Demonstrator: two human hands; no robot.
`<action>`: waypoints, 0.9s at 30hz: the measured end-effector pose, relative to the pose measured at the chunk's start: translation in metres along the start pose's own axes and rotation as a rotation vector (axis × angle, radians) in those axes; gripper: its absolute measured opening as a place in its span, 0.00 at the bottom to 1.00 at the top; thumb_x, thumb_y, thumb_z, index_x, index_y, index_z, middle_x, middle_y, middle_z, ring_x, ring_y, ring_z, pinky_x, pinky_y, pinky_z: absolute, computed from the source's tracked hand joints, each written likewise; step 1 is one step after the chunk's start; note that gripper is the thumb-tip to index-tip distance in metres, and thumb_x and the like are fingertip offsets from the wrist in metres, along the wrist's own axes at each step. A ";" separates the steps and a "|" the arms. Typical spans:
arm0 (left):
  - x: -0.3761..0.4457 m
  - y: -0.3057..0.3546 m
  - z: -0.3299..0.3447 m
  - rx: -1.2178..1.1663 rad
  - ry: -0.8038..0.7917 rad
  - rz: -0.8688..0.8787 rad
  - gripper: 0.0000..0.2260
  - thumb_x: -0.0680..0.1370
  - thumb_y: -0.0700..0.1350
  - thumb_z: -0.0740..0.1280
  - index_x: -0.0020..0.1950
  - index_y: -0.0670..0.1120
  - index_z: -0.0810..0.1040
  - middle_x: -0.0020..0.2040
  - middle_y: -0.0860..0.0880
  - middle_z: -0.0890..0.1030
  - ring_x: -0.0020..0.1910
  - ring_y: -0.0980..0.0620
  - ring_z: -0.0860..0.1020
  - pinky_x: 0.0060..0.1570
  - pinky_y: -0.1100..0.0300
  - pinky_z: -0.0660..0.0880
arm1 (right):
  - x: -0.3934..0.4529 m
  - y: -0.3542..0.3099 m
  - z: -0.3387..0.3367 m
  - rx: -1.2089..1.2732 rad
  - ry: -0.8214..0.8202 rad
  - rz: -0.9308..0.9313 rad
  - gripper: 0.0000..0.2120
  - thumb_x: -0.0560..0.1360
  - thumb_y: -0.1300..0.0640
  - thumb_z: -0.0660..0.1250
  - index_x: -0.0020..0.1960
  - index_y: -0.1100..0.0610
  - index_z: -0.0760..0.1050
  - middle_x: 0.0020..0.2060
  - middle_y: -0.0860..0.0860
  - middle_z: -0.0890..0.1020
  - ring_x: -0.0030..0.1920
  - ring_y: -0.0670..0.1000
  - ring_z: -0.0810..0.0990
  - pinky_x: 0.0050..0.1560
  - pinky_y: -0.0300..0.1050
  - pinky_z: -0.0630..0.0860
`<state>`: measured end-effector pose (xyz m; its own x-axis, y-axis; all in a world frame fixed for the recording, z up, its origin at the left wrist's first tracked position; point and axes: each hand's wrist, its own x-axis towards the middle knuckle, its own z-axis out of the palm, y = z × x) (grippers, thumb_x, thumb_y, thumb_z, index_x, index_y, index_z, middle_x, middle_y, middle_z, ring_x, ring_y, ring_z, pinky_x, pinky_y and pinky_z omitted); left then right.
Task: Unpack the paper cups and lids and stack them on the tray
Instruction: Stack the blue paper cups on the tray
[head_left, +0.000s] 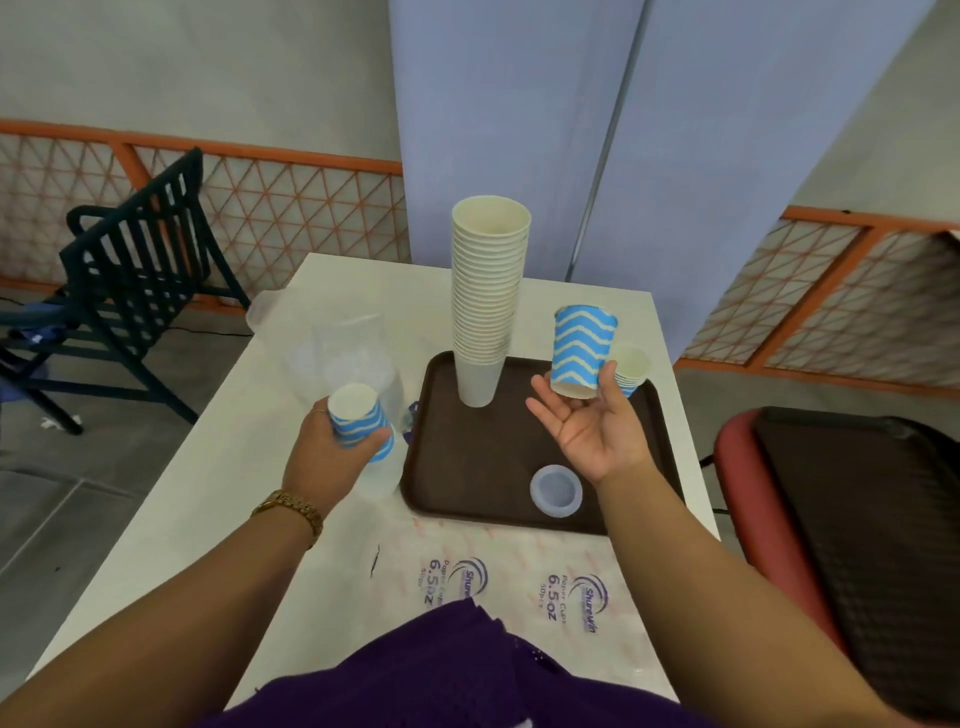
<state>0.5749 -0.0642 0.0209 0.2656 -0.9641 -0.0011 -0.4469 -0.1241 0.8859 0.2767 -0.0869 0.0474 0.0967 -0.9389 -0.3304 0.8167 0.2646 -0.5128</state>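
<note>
Right hand (592, 431): I am holding it palm up with the fingers spread loose; a blue-and-white zigzag cup (581, 351) is sitting on my fingertips, my thumb against its side, not clasped.
Left hand (332, 452): I am gripping a second blue striped cup (358, 415), fingers wrapped round its side, mouth facing me, inside a clear plastic sleeve (348, 358) that is trailing away from my grip across the table.
Under my right hand: the brown tray (467, 467) is lying there, with a clear lid (556, 490) just beside my right wrist.
Between my hands, farther off: a tall stack of plain cups (485, 296) is standing on the tray, leaning slightly.
Beyond my right fingers: a short stack of blue cups (629, 370) is standing at the tray's far edge.
Near my body: printed cup wrappers (519, 587) are lying flat on the white table (208, 519).
Further right of my right arm: another dark tray (857, 519) is resting on a red chair (737, 467).
</note>
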 end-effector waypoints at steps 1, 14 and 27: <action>-0.001 0.001 0.001 0.008 0.001 0.002 0.26 0.69 0.44 0.78 0.63 0.43 0.73 0.55 0.48 0.78 0.53 0.50 0.77 0.56 0.55 0.74 | 0.003 -0.006 -0.003 -0.026 0.001 -0.009 0.23 0.74 0.46 0.66 0.63 0.60 0.74 0.56 0.59 0.82 0.60 0.63 0.80 0.62 0.64 0.73; 0.002 -0.006 0.006 0.022 0.022 -0.062 0.27 0.70 0.46 0.77 0.65 0.46 0.71 0.59 0.46 0.79 0.57 0.46 0.78 0.59 0.47 0.76 | 0.088 -0.100 -0.054 -1.120 0.536 -0.432 0.33 0.63 0.58 0.80 0.62 0.54 0.65 0.55 0.51 0.78 0.55 0.55 0.79 0.58 0.55 0.77; -0.001 -0.001 0.007 0.042 0.035 -0.075 0.25 0.70 0.45 0.77 0.63 0.48 0.71 0.57 0.47 0.79 0.56 0.48 0.78 0.56 0.52 0.76 | 0.095 -0.071 -0.095 -1.344 0.755 -0.262 0.52 0.64 0.47 0.80 0.78 0.54 0.55 0.74 0.55 0.67 0.74 0.60 0.63 0.72 0.61 0.63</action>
<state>0.5688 -0.0650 0.0167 0.3288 -0.9431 -0.0503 -0.4594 -0.2062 0.8640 0.1742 -0.1737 -0.0226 -0.5952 -0.7738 -0.2168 -0.3633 0.4998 -0.7863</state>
